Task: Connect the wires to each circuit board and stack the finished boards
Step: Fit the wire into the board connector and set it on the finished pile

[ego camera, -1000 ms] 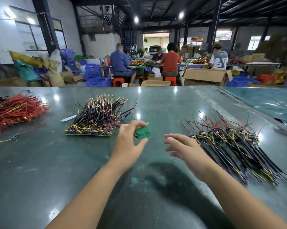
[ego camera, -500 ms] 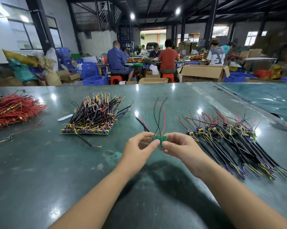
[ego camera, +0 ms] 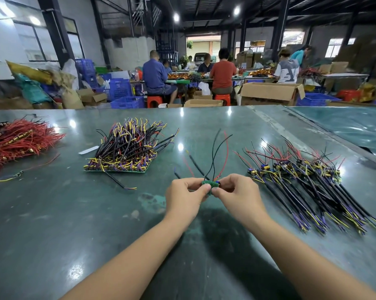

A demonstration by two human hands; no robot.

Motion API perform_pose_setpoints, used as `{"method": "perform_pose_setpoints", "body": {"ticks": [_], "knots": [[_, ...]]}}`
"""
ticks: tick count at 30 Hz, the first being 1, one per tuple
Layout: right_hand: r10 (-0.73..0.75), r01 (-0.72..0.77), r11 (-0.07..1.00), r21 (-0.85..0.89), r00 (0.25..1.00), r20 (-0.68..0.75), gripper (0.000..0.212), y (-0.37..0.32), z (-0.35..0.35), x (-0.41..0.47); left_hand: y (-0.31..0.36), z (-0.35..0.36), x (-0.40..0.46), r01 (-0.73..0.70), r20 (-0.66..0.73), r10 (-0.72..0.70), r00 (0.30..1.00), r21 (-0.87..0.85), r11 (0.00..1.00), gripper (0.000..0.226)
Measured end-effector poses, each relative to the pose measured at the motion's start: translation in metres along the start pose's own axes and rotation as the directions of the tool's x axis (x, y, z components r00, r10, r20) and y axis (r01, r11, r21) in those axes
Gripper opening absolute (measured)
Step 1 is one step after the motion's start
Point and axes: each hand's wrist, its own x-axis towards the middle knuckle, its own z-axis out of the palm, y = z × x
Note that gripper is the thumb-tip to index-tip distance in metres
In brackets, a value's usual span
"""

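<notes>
Both hands have drawn closer since a second ago: left hand (ego camera: 183, 197) and right hand (ego camera: 236, 194) fingers now pinch one small green board (ego camera: 208, 184) (wires (ego camera: 218, 154) fanning upward) above the surface (ego camera: 52, 224), between two wired heaps.

**Green table and what lies on it**

A glossy dark-green table (ego camera: 52, 234) fills the lower view, reflecting the ceiling lamps. At 10 o'clock lies a heap of red wires (ego camera: 15, 141). At 11 o'clock sits a stack of green boards bristling with black, yellow and purple wires (ego camera: 126, 150), a white slip (ego camera: 88, 150) just beside it and one loose black wire (ego camera: 117, 182) in front. At 2 o'clock sprawls a spread of wired parts (ego camera: 308, 182).
</notes>
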Motion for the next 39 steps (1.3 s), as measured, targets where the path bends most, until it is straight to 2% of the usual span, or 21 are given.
{"method": "perform_pose_setpoints", "body": {"ticks": [3,5,7,8,11,12,13,14,15,16,17,19,20,22,25,28,31,34,37,39], "knots": [[-0.018,0.017,1.000,-0.006,0.999,-0.029,0.008,0.000,0.001,0.000,-0.004,-0.004,0.004,0.001,-0.029,0.000,1.000,0.024,1.000,0.012],[-0.027,0.027,1.000,0.011,0.999,-0.046,0.008,0.003,-0.002,0.001,-0.008,-0.015,0.013,-0.032,-0.128,0.052,0.990,0.153,0.988,0.012],[-0.040,0.043,0.997,0.061,0.998,-0.057,0.010,0.005,-0.007,0.003,-0.010,-0.032,0.023,-0.039,-0.223,0.139,0.965,0.402,0.915,0.022],[-0.055,0.060,0.994,0.092,0.997,-0.061,0.013,0.005,-0.010,0.004,-0.010,-0.042,0.026,-0.006,-0.234,0.140,0.962,0.496,0.868,0.028],[-0.106,0.122,0.974,0.190,0.990,-0.094,0.017,0.005,-0.014,0.006,-0.010,-0.058,0.029,0.146,-0.232,0.034,0.972,0.710,0.689,0.047],[-0.124,0.144,0.966,0.213,0.987,-0.104,0.016,0.005,-0.015,0.007,-0.010,-0.059,0.028,0.142,-0.232,0.051,0.971,0.741,0.657,0.049],[-0.146,0.168,0.958,0.233,0.983,-0.109,0.015,0.004,-0.015,0.007,-0.007,-0.057,0.026,0.089,-0.213,0.103,0.972,0.734,0.673,0.044],[-0.171,0.193,0.947,0.257,0.979,-0.108,0.015,0.003,-0.014,0.006,-0.002,-0.053,0.024,0.003,-0.176,0.153,0.972,0.663,0.748,0.035],[-0.192,0.214,0.932,0.292,0.976,-0.101,0.017,0.003,-0.014,0.006,0.004,-0.046,0.021,-0.072,-0.127,0.160,0.979,0.519,0.852,0.024],[-0.207,0.224,0.917,0.330,0.974,-0.086,0.021,0.002,-0.013,0.006,0.009,-0.038,0.016,-0.094,-0.063,0.121,0.991,0.322,0.942,0.014],[-0.221,0.228,0.902,0.366,0.973,-0.062,0.026,0.002,-0.012,0.006,0.015,-0.030,0.011,-0.065,0.012,0.064,0.998,0.124,0.990,0.009],[-0.268,0.243,0.883,0.402,0.963,0.006,0.034,0.002,-0.009,0.003,0.017,-0.021,0.004,0.038,0.131,-0.015,0.991,-0.173,0.984,0.010],[-0.296,0.256,0.880,0.401,0.954,0.041,0.035,0.002,-0.007,0.002,0.016,-0.019,0.002,0.048,0.160,-0.011,0.987,-0.232,0.972,0.012],[-0.326,0.270,0.882,0.386,0.941,0.087,0.036,0.001,-0.003,-0.002,0.015,-0.018,0.000,-0.035,0.150,0.066,0.986,-0.199,0.979,0.014],[-0.340,0.274,0.891,0.361,0.932,0.130,0.038,-0.001,-0.002,-0.005,0.015,-0.018,0.001,-0.149,0.058,0.157,0.986,-0.123,0.981,0.023],[-0.283,0.213,0.930,0.300,0.935,0.213,0.037,-0.003,0.002,-0.010,0.011,-0.018,0.004,-0.214,0.011,0.214,0.977,0.068,0.975,0.021],[-0.190,0.155,0.955,0.251,0.974,0.121,0.025,-0.006,0.005,-0.012,0.010,-0.019,0.003,-0.227,0.002,0.228,0.974,0.109,0.968,0.019],[-0.157,0.145,0.960,0.238,0.987,0.031,0.010,-0.008,0.005,-0.013,0.012,-0.016,0.002,-0.198,-0.046,0.205,0.978,0.126,0.972,0.020],[-0.124,0.114,0.962,0.248,0.992,0.025,0.004,-0.010,0.004,-0.012,0.012,-0.015,0.003,-0.208,-0.082,0.233,0.969,0.240,0.948,0.016],[-0.071,0.060,0.959,0.277,0.997,0.030,0.012,-0.011,0.005,-0.011,0.013,-0.014,0.002,-0.216,-0.111,0.255,0.960,0.279,0.936,0.015]]}}
